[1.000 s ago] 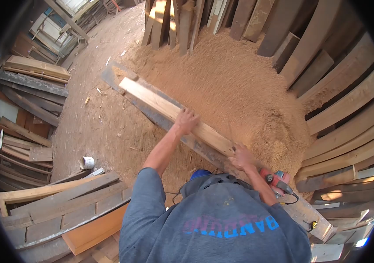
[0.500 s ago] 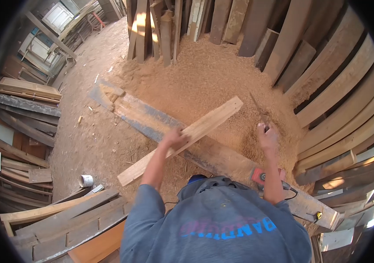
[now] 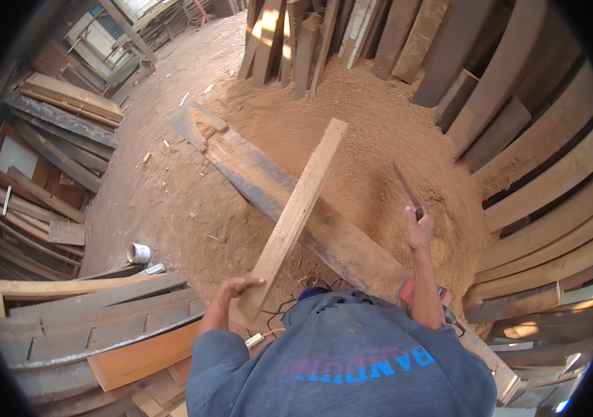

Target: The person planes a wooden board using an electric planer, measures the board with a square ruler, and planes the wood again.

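A light wooden piece (image 3: 298,210) slants up and to the right across a long, worn plank (image 3: 341,240). My left hand (image 3: 237,286) holds its lower end, near my left side. Out to the right, above the sawdust, my right hand (image 3: 419,228) is closed around the dark handle of a thin-bladed tool (image 3: 405,187), its blade pointing up and left. The tool and the wooden piece are apart. A red power tool (image 3: 407,292) rests on the plank, partly hidden behind my right forearm.
Sawdust (image 3: 373,118) covers the ground beyond the plank. Upright boards (image 3: 498,132) line the back and right. Stacked timber (image 3: 102,306) lies at the lower left beside a white cup (image 3: 138,254). A cable and a white power strip (image 3: 254,340) sit near my left elbow.
The wooden piece was lying along the plank, then was turned across it and now stands steeper. My left hand has moved from its middle to its lower end. My right hand has moved away from the piece.
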Tool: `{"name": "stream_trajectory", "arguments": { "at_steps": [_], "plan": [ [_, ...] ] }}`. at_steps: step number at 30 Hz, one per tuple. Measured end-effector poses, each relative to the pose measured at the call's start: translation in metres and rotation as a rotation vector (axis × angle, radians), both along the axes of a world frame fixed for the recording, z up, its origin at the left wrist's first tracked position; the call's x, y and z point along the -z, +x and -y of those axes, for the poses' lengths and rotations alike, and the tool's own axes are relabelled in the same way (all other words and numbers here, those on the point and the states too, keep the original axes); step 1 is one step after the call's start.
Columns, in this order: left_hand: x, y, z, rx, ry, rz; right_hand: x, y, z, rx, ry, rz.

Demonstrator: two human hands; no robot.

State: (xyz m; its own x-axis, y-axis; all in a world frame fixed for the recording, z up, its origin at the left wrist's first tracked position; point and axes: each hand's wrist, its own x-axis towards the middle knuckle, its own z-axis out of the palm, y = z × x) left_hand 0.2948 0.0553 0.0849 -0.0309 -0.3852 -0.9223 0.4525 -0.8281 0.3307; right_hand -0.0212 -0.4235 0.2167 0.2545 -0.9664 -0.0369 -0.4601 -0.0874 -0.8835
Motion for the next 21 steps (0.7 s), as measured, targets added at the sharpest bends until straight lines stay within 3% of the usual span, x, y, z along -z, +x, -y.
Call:
{"name": "stream_trajectory", "arguments": {
  "at_steps": [3,5,7,12,14,17,19,21],
  "plan": [
    [0.005,-0.073,-0.006,-0.252,-0.113,-0.105,0.000,0.003,0.000,-0.032,0.015,0.048],
    [0.043,-0.121,-0.013,-0.380,-0.289,-0.173,-0.004,0.003,-0.003,-0.069,0.038,0.079],
    [0.026,-0.166,0.005,-0.475,-0.337,-0.066,-0.011,0.000,-0.004,-0.110,0.073,0.087],
    [0.063,-0.246,0.037,-0.582,-0.379,0.089,-0.007,-0.014,-0.003,-0.273,0.096,0.070],
    [0.052,-0.263,0.063,-0.663,-0.423,0.093,-0.004,-0.020,-0.001,-0.340,0.048,0.063],
    [0.082,-0.294,0.090,-0.764,-0.495,0.051,0.001,-0.028,-0.004,-0.364,-0.040,0.058],
    [0.060,-0.305,0.123,-0.815,-0.547,0.071,0.002,-0.032,-0.009,-0.352,-0.121,0.056],
    [0.067,-0.313,0.157,-0.877,-0.618,0.249,0.001,-0.034,-0.012,-0.327,-0.221,0.049]
  ]
}}
